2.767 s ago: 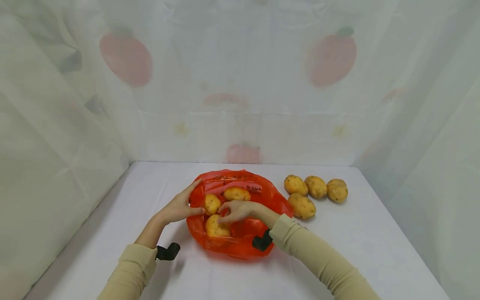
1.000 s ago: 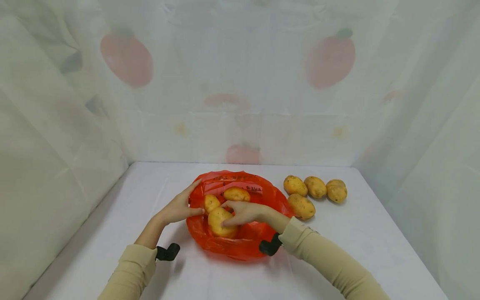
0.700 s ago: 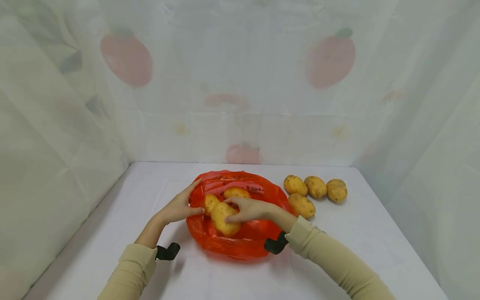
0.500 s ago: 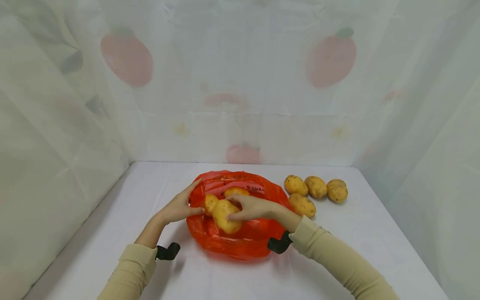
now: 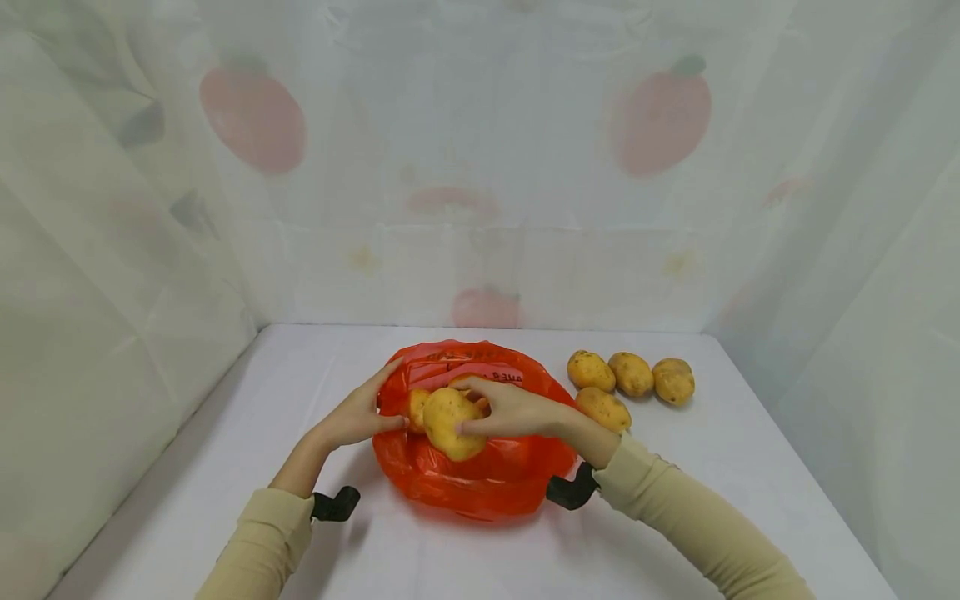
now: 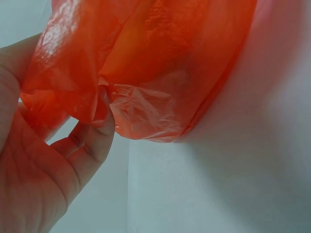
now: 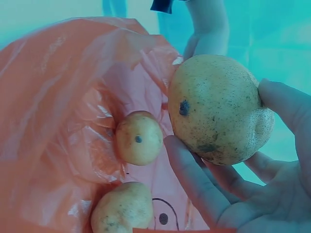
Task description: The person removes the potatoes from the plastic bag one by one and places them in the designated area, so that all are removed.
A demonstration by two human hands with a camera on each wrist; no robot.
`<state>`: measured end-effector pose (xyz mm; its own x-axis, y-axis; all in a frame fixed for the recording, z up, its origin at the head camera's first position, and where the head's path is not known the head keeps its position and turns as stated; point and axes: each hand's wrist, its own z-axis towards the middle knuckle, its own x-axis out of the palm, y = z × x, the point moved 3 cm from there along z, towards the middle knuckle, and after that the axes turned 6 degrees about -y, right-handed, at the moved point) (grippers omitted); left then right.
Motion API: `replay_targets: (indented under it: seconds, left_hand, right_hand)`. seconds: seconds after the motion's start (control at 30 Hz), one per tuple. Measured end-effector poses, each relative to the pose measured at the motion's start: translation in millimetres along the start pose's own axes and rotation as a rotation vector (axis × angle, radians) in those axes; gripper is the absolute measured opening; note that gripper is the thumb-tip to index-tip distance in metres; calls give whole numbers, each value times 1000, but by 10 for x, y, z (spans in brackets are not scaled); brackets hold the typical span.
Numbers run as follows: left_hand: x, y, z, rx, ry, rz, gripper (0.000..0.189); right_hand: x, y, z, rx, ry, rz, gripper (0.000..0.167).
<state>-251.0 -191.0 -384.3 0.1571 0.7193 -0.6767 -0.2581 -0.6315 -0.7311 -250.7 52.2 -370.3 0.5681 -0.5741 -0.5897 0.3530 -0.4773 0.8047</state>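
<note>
A red plastic bag (image 5: 480, 493) stands open-mouthed on the white table. At its left rim my left hand (image 5: 358, 417) grips the film, the thumb inside the mouth; the left wrist view shows curled fingers (image 6: 95, 145) on the plastic. Over the opening, my right hand (image 5: 517, 410) holds a large yellow potato (image 5: 450, 423) between thumb and fingers. Dark spots mark this potato's skin in the right wrist view. Two more potatoes lie inside the bag, a small round one (image 7: 139, 141) and another one (image 7: 124, 211) partly out of frame.
Several loose potatoes (image 5: 632, 374) lie on the table (image 5: 720, 483) right of the bag, the nearest one (image 5: 602, 409) close to its rim and my right forearm. White fabric with fruit prints (image 5: 480, 167) encloses the table at the back and sides.
My right hand has taken hold of the large potato in the bag and lifted it up and slightly right. My left hand has stayed at the bag's rim.
</note>
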Motion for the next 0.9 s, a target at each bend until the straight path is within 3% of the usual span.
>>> replay_targets:
  seconds: [0.33, 0.73, 0.9]
  left_hand:
    - [34, 230, 67, -30, 5, 22, 91]
    - [40, 224, 76, -43, 9, 20, 92]
    - [43, 234, 80, -31, 11, 14, 93]
  right_hand:
    - [-108, 33, -120, -62, -47, 29, 56]
    - [-278, 2, -312, -112, -138, 94, 56]
    - [-358, -38, -403, -42, -167, 165, 57]
